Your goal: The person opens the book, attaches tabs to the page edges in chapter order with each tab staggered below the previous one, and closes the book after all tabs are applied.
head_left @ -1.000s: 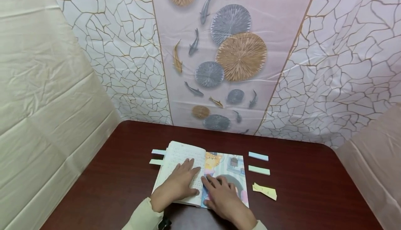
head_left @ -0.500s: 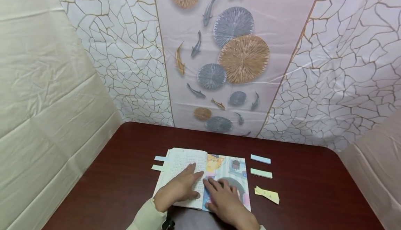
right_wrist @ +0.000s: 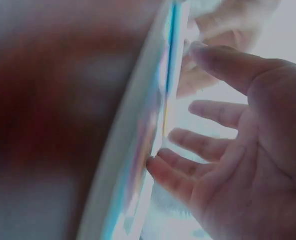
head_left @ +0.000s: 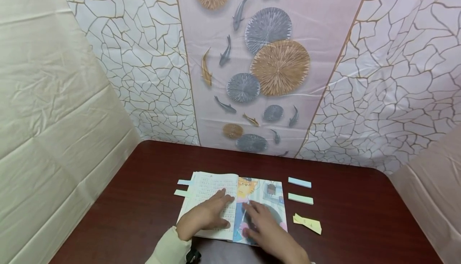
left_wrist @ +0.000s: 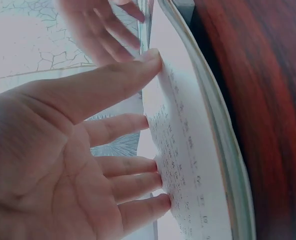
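A book lies spread on the table, with a text page [head_left: 210, 182] on the left and a cartoon cat picture page [head_left: 266, 188] on the right. My left hand [head_left: 207, 215] presses its fingertips and thumb onto the text page, fingers spread and fairly straight. In the left wrist view that hand [left_wrist: 82, 160] touches the printed paper. Over the picture page is my right hand [head_left: 266, 230], holding nothing, its fingers loosely extended. The right wrist view shows this hand [right_wrist: 238, 150] with fingertips close to the page surface. A blue tab [head_left: 185, 182] and a green tab [head_left: 181, 193] stick out from the book's left edge.
Right of the book lie a blue sticky-note strip [head_left: 299, 182], a green strip [head_left: 300, 198] and a fanned yellow pad [head_left: 307, 223]. The dark red table [head_left: 360, 212] ends at a patterned cloth backdrop [head_left: 248, 116].
My right hand has shifted a little to the right, away from the book's fold, and lifted slightly. The left hand stays on the text page, which now lies flatter.
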Tool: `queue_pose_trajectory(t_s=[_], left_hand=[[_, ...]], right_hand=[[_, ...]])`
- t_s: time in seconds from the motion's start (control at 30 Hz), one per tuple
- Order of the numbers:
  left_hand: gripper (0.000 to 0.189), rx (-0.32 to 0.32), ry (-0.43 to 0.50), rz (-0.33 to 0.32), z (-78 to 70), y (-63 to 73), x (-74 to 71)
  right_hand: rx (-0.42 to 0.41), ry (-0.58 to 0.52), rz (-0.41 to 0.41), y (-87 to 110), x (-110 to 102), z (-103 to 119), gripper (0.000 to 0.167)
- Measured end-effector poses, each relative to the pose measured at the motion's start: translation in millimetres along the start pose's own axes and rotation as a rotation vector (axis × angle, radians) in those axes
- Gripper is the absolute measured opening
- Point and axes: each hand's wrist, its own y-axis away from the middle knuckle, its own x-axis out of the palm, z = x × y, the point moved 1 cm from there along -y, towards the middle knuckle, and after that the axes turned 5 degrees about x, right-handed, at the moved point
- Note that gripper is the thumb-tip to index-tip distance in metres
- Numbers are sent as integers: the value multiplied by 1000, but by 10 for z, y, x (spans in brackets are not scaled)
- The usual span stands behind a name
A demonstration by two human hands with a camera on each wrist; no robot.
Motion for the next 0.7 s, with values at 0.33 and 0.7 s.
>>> queue_pose_trajectory(t_s=[0.33,0.7], left_hand=[[72,48,46,19,45,25,-28],[72,53,55,24,51,10,-9]], right_hand=[[337,239,36,-74,-413,-421,92],[366,143,133,-33,-418,-472,83]])
